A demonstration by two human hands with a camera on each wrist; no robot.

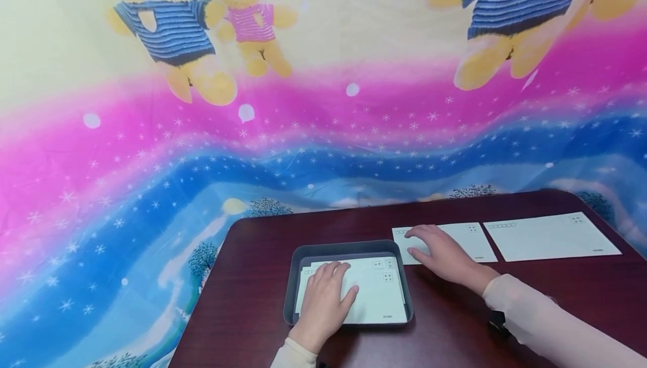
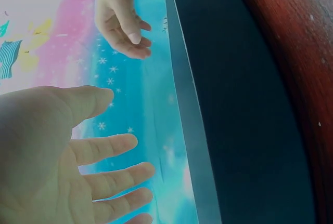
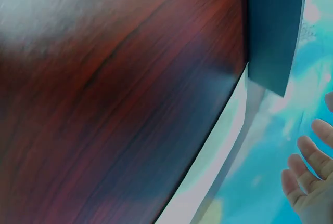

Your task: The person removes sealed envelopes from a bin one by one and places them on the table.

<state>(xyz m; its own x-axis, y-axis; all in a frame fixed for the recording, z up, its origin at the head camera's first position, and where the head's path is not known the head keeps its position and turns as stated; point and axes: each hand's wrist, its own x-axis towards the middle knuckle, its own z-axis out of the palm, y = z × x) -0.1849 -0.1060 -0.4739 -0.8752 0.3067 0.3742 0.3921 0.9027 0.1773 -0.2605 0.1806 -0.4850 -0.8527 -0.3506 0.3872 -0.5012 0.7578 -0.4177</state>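
A dark grey tray point(image 1: 349, 247) on the table holds several white envelopes point(image 1: 376, 303) in a loose stack, with printed boxes at their corners. My left hand point(image 1: 326, 300) is over the stack's left part, fingers spread; in the left wrist view the left hand point(image 2: 47, 151) appears raised beside the tray wall point(image 2: 234, 104), gripping nothing. To the right, my right hand point(image 1: 442, 253) hovers over the left part of a white envelope point(image 1: 472, 241), partly hiding it. Its fingers are relaxed and apart in the right wrist view, where the right hand point(image 3: 315, 177) holds nothing.
Another white envelope point(image 1: 551, 239) lies farther right, close beside the first. The dark red-brown table point(image 1: 242, 300) has rounded back corners. Behind it hangs a colourful cloth point(image 1: 323, 109) with bears and snowflakes. A dark band point(image 1: 499, 323) shows at the right wrist.
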